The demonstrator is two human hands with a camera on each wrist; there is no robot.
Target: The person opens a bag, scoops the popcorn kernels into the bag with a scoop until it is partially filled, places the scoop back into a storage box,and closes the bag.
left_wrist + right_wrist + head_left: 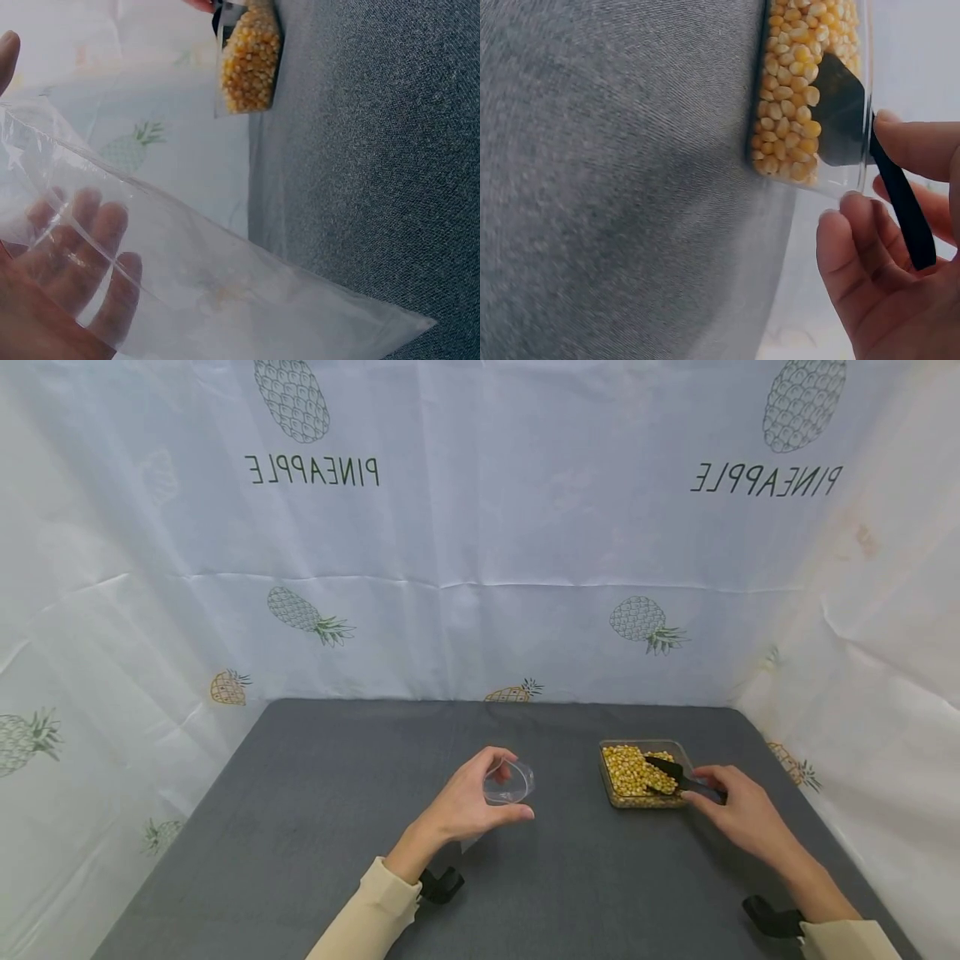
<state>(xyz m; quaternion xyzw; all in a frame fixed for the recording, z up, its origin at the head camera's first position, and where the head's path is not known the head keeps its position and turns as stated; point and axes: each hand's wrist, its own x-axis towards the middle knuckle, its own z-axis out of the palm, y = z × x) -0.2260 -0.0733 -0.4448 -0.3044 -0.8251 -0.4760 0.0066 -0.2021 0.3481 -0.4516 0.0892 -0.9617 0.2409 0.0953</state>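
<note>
My left hand [463, 802] holds a clear plastic bag [247, 292] whose mouth is spread into a ring between thumb and fingers. The lower part of the bag tapers to a corner low over the table in the left wrist view. At the right, a clear rectangular container [630, 804] holds yellow corn kernels [626, 768]. My right hand [750, 817] pinches the handle of a black scoop [901, 202] between thumb and fingers. The scoop's blade is down among the kernels, inside the container wall, and its handle slants out over the rim.
A dark grey cloth covers the table [337, 793]. White curtains [480, 527] printed with pineapples hang behind it and along both sides. Black straps [442, 885] sit on both wrists. The container stands near the table's right side, to the right of the bag.
</note>
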